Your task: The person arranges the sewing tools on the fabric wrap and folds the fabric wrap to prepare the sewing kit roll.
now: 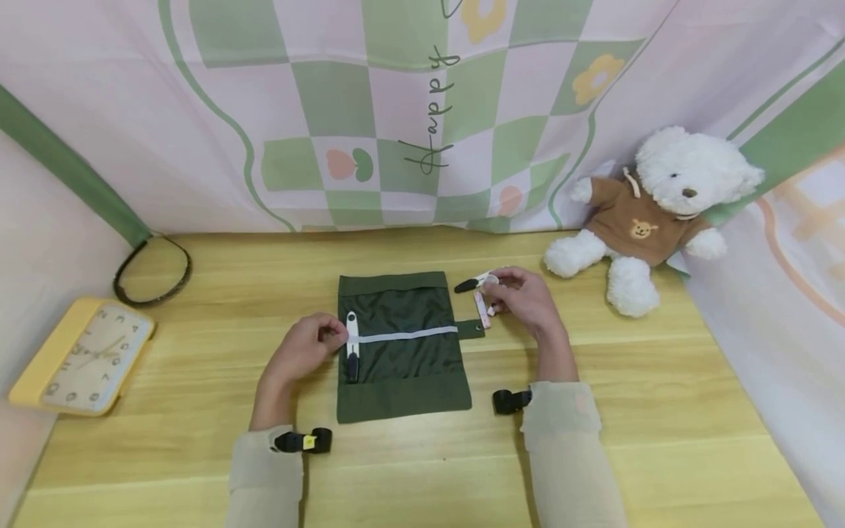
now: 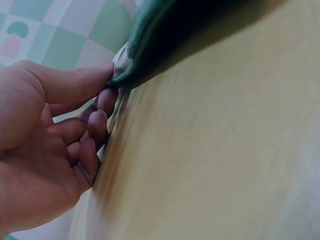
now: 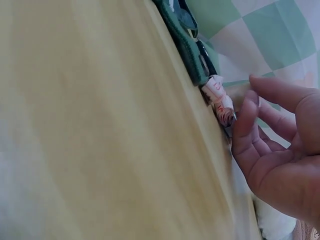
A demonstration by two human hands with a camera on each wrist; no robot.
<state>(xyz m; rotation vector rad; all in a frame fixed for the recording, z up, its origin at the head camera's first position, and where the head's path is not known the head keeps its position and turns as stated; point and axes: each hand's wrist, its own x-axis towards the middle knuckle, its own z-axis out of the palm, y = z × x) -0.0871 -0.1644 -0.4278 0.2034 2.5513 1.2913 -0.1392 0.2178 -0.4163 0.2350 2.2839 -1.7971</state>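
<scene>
A dark green fabric pouch (image 1: 403,402) lies unfolded on the table, a white elastic band (image 1: 409,335) running across it. Under the band's left end sits a slim white-and-black tool (image 1: 353,323). My left hand (image 1: 306,348) pinches the pouch's left edge beside that tool; thumb and forefinger meet there in the left wrist view. To the pouch's right, my right hand (image 1: 524,297) holds a small clear round thing (image 1: 490,281) at its fingertips, partly hidden. Near those fingers are a second white-and-black tool (image 1: 469,284) and a rolled pink-and-white measuring tape (image 3: 224,107).
The pouch's snap tab (image 1: 472,329) sticks out to the right. A white teddy bear (image 1: 660,213) in a brown top sits at the back right. At the left stand a yellow clock (image 1: 86,359) and a black loop (image 1: 119,286). A patterned cloth (image 1: 409,95) hangs behind the table.
</scene>
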